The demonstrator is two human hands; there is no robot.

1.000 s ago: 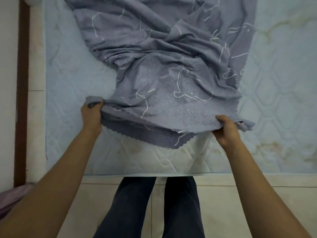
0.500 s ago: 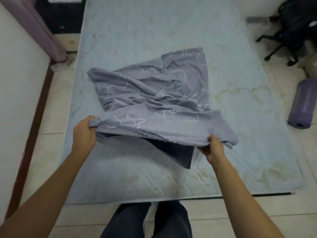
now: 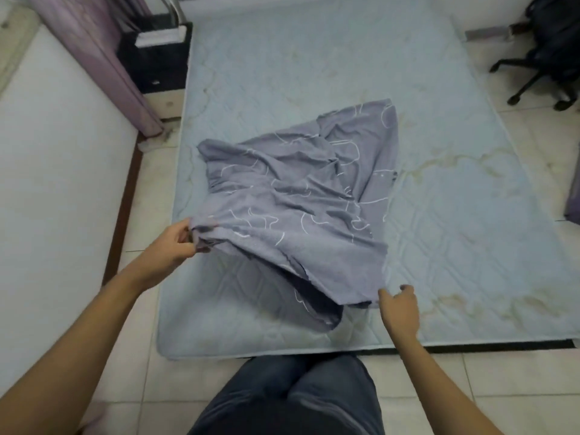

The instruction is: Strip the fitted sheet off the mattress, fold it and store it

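The grey-blue fitted sheet (image 3: 298, 215) with thin white line drawings lies crumpled in a loose heap on the bare, stained, pale blue mattress (image 3: 470, 246). My left hand (image 3: 171, 246) grips the sheet's near left corner and holds it lifted off the mattress. My right hand (image 3: 401, 312) is at the near right corner with thumb and fingers apart and loosely curled. It only touches the sheet's edge. The sheet's near fold sags onto the mattress between my hands, and its darker underside shows there.
A white wall runs along the left. A purple curtain (image 3: 103, 58) and a black nightstand (image 3: 153, 58) stand at the mattress's far left. An office chair (image 3: 546, 67) and a purple roll (image 3: 572, 205) are on the tiled floor at the right. My legs (image 3: 288, 397) are at the mattress's foot.
The view has pulled back and up. My right hand has let go of the sheet's right corner, and that side has dropped. My left hand keeps its grip.
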